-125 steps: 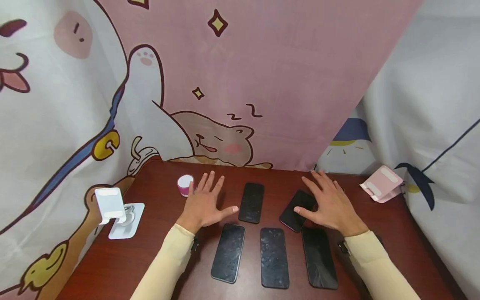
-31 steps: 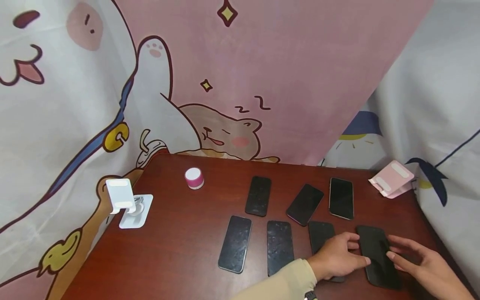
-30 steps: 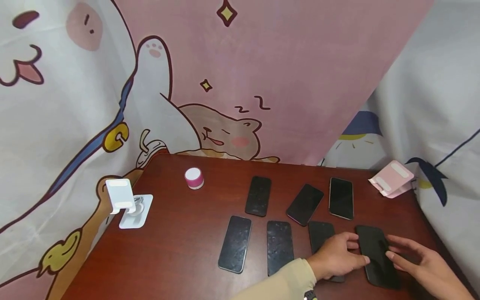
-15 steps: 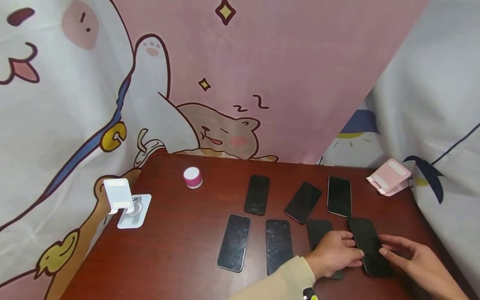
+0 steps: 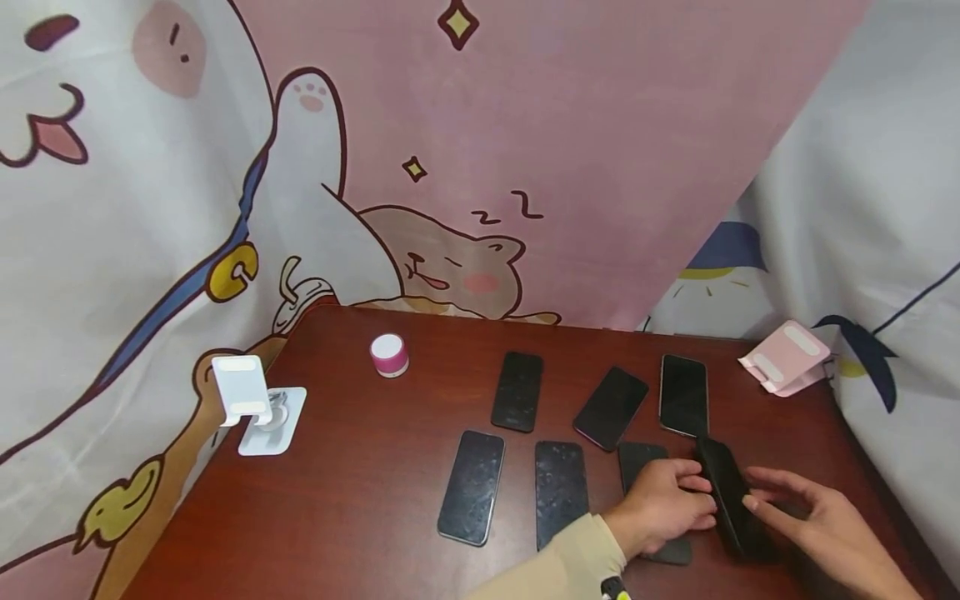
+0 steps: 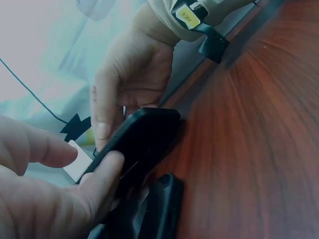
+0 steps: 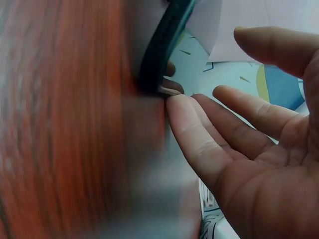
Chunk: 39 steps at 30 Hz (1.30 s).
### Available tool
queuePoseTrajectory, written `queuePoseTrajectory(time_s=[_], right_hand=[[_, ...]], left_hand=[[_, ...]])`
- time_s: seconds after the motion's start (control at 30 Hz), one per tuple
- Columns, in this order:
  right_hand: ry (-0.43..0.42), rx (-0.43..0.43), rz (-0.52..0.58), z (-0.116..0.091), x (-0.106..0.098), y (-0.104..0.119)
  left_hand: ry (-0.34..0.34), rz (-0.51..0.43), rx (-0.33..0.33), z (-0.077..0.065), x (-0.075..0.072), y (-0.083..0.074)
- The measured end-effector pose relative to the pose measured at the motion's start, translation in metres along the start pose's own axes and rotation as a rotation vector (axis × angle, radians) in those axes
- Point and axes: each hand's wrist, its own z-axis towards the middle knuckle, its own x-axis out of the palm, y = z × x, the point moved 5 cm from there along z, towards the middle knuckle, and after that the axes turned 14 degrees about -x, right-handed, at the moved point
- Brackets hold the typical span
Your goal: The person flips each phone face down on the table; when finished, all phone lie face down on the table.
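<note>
In the head view a black smartphone (image 5: 724, 479) is tilted up on one long side at the right of the table. My left hand (image 5: 663, 506) holds its left edge, and the left wrist view shows the thumb against the phone (image 6: 147, 132). From the other side, my right hand (image 5: 821, 521) has its thumb and index finger at the right edge. Seen from the right wrist, that thumb meets the phone's lower edge while the other fingers are spread. Beneath my left hand lies another dark phone (image 5: 639, 465), partly covered.
More phones lie flat: three at the back (image 5: 517, 392), two in front (image 5: 471, 488). A white phone stand (image 5: 242, 392) stands at the left and a pink one (image 5: 786, 358) at the right. A magenta-sided cylinder with a white top (image 5: 389, 357) is at the back left.
Both hands have left their spread pose over the phones and come together at the right. The phone between them has shifted slightly left and back, then tilted up from lying flat.
</note>
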Motion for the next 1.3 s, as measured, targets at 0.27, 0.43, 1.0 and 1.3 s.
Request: queuePoseTrajectory(time_s=[0.27,0.43,1.0,1.3], right_hand=[[0.021,-0.077,0.031,-0.007,0.009,0.017],[0.071,-0.046,0.116,-0.007,0.013,0.021],[-0.059,-0.033,0.007,-0.013,-0.001,0.012],[-0.122,0.01,0.109,-0.019,-0.013,0.017]], left_hand=[[0.123,-0.125,0.005,0.006,0.002,0.007],[0.203,-0.112,-0.003,0.006,0.005,0.008],[0.153,0.36,-0.007,-0.006,0.015,0.013],[0.015,-0.038,0.06,-0.001,0.003,0.003]])
